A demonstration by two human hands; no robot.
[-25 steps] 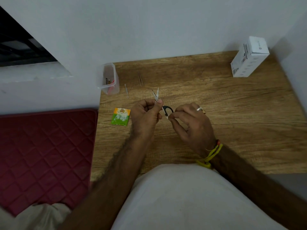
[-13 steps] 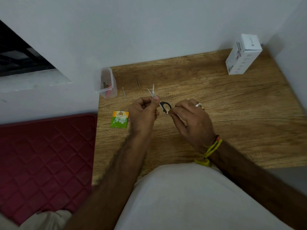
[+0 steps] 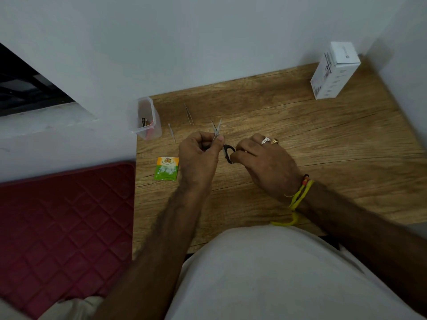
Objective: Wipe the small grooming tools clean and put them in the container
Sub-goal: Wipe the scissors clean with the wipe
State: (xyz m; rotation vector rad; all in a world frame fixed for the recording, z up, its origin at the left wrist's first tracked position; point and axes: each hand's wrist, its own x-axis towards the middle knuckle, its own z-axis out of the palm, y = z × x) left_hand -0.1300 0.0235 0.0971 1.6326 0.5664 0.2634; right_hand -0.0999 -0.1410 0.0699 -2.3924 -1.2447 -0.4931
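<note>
Small scissors with black handles are held above the wooden table, blades apart and pointing away from me. My left hand pinches them near the pivot. My right hand grips one black handle loop; whether it also holds a wipe is hidden. A clear plastic container stands at the table's far left corner with a few tools inside. Thin tweezers and a slim metal tool lie on the table between the container and my hands.
A green and orange sachet lies on the table left of my left hand. A white carton stands at the far right by the wall. A dark red quilted cushion sits left of the table.
My hands have kept their hold on the scissors. The blades stand a little wider apart than one second ago. The camera has shifted slightly.
</note>
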